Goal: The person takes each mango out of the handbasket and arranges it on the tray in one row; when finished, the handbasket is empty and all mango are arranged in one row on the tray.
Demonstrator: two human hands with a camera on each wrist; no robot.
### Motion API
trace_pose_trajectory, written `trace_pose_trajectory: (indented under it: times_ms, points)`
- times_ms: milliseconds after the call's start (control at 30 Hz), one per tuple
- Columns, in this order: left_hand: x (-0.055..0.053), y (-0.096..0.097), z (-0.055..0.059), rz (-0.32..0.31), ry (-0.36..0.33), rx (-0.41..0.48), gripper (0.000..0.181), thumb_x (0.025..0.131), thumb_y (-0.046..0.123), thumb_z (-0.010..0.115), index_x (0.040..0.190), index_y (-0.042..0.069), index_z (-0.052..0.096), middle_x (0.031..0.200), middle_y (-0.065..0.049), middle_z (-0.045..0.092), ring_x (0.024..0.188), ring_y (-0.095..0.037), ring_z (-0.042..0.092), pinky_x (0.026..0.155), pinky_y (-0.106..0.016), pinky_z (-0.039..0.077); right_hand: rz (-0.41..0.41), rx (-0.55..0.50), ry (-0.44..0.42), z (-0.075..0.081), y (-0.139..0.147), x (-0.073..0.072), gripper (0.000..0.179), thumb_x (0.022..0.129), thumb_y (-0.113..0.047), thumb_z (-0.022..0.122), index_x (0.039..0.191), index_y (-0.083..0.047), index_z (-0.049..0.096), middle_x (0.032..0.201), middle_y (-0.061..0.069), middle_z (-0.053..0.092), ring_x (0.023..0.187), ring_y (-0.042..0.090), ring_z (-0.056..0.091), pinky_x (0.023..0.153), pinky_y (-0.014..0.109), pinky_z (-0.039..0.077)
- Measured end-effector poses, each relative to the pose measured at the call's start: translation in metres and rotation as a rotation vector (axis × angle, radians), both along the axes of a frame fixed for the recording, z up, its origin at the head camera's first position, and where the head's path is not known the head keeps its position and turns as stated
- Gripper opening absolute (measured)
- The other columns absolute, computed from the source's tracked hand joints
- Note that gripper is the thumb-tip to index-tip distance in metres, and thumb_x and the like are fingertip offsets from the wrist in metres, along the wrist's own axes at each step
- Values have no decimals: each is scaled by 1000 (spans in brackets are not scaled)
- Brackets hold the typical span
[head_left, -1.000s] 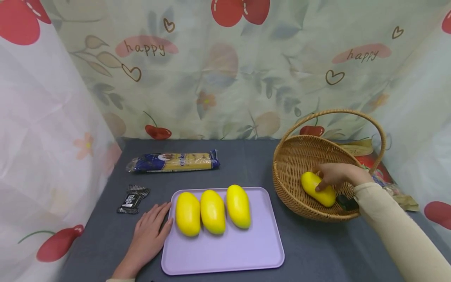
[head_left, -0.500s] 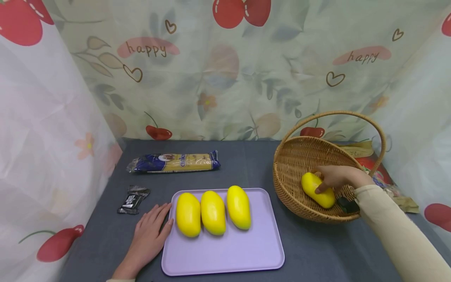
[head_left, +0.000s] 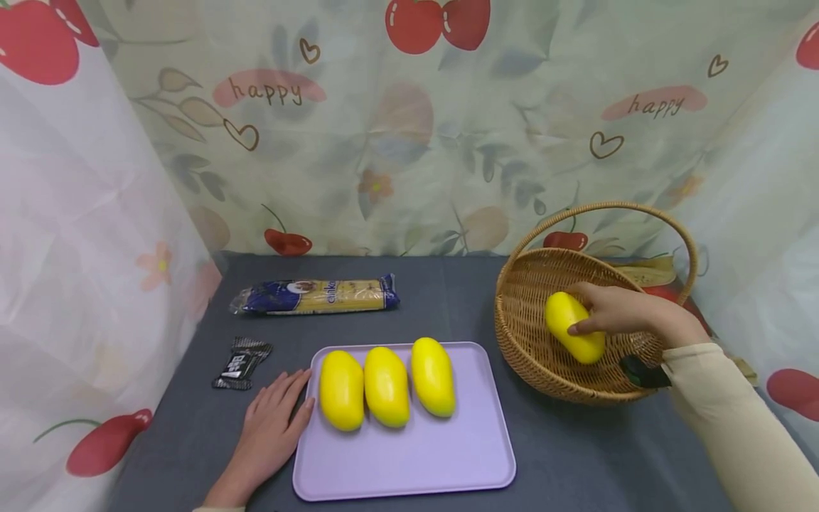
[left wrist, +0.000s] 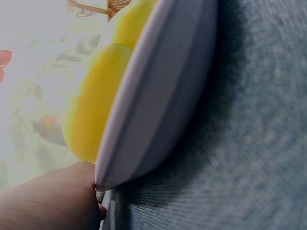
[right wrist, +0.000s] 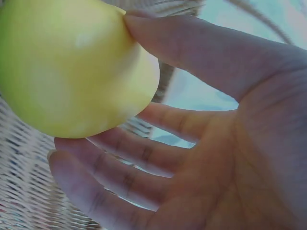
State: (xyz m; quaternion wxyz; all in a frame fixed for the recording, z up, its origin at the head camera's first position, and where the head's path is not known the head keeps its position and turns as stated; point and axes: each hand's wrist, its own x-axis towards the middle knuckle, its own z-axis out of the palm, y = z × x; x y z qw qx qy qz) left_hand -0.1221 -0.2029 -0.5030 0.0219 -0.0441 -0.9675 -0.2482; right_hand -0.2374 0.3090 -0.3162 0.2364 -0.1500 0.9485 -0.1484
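Inside the wicker basket [head_left: 537, 284], my right hand [head_left: 614, 309] grips a yellow mango [head_left: 574, 327] between thumb and fingers. In the right wrist view the thumb presses on the top of this mango [right wrist: 72, 72] while the fingers curl under its other side. My left hand [head_left: 271, 412] lies flat on the table, its fingertips at the left edge of the lilac tray [head_left: 409, 462]. Three more mangoes, a left one [head_left: 342, 390], a middle one [head_left: 387, 386] and a right one [head_left: 433, 377], lie side by side on that tray.
A pack of spaghetti [head_left: 320, 295] lies at the back left of the table. In front of it is a small black wrapped packet [head_left: 242, 363]. The basket's tall arched handle [head_left: 601, 206] rises over its opening. Other packets are partly hidden behind the basket.
My right hand has raised the mango slightly inside the basket, and the right forearm has shifted a little to the right. The left hand and the tray have stayed put.
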Motion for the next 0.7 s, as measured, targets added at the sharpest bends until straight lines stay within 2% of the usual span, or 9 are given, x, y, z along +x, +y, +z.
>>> trace_pose_trajectory:
  times_ms: [167, 367, 700]
  points:
    - [0, 0, 1, -1, 2, -2, 58, 100, 51, 36, 147, 18, 39, 148, -12, 41, 141, -37, 24, 112, -63, 10, 19, 1, 98, 13, -6, 15, 83, 86, -50, 67, 143, 0, 32, 128, 24, 53, 102, 27, 59, 76, 38, 51]
    - [1, 0, 0, -4, 8, 2, 58, 100, 51, 36, 147, 18, 40, 148, -12, 41, 141, -37, 24, 112, -63, 10, 31, -60, 133, 29, -19, 32, 80, 86, -49, 67, 143, -6, 32, 127, 19, 53, 99, 23, 57, 76, 35, 51]
    - [1, 0, 0, -12, 15, 8, 58, 100, 51, 36, 147, 17, 39, 149, -13, 41, 141, -38, 24, 112, -62, 10, 90, -72, 255, 47, -43, 58, 77, 85, -47, 70, 141, -6, 36, 120, 13, 58, 93, 18, 56, 75, 34, 50]
